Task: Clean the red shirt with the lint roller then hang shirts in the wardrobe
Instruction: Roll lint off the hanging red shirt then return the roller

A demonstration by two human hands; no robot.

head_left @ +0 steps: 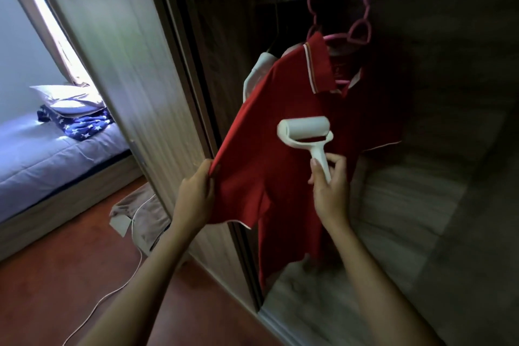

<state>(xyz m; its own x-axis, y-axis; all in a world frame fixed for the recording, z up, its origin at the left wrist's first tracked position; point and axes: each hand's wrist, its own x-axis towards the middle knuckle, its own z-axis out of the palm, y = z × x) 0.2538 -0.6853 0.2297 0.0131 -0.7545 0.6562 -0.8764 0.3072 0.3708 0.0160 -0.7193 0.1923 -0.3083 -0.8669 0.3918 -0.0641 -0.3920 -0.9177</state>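
Inside wardrobe [421, 205], red shirt [280, 121] on pink hanger [362, 28]; left hand [193, 199] pinches its sleeve, right hand [328, 188] grips lint roller [304, 132].

**Bedroom in dim light**

A reddish-brown floor [56, 275] runs to a bed [56, 154] at far left, its sheet pale blue, with pillows [67, 95] on a star-patterned blanket [84, 126]. Bright daylight enters by a window [56, 31] behind them. A white cable [112, 292] trails across the floor beside a crumpled beige cloth [146, 219].
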